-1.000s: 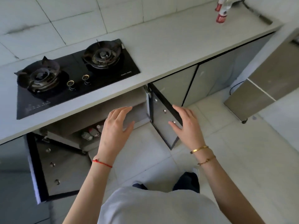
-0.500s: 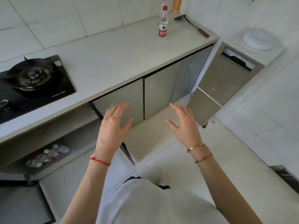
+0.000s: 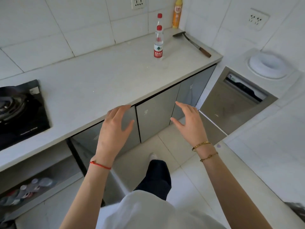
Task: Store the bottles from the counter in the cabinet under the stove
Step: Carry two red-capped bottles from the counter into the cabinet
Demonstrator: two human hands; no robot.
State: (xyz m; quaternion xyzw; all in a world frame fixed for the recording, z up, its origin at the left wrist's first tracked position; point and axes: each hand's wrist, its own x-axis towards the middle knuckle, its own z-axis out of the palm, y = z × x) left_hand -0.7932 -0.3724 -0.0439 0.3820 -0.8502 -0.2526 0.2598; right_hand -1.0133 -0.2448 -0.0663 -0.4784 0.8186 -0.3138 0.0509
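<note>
Two clear water bottles with red caps and red labels stand on the white counter (image 3: 92, 83) near the back right corner: the nearer bottle (image 3: 158, 44) and a second bottle (image 3: 159, 18) right behind it, mostly hidden. The cabinet under the stove (image 3: 41, 166) is open at lower left, with several bottles (image 3: 26, 190) lying inside, blurred. My left hand (image 3: 113, 129) and my right hand (image 3: 189, 123) hover empty, fingers spread, in front of the counter edge, well short of the standing bottles.
A black gas stove (image 3: 19, 111) sits at the left. A yellow bottle (image 3: 177, 14) stands in the back corner beside a spatula (image 3: 192, 42). The open cabinet door (image 3: 79, 156) juts out below my left arm. A lower unit with a white round object (image 3: 265, 65) is at right.
My view has swung right along the counter, away from the stove and open cabinet; the standing bottles have come closer to centre. Both hands stay empty and raised, now before the closed doors.
</note>
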